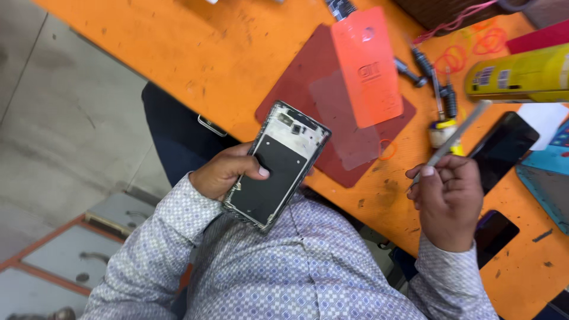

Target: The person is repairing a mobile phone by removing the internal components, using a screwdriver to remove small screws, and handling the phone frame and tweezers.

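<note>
A: Hands?
B: Left hand grips opened phone frame, centre frame, thumb pressed on its dark panel. Right hand, fingers curled, pinches thin grey tool.
A: Pkgs?
B: Yellow can w/ barcode label, upper right. Orange card on dark red mat, top centre.
</note>
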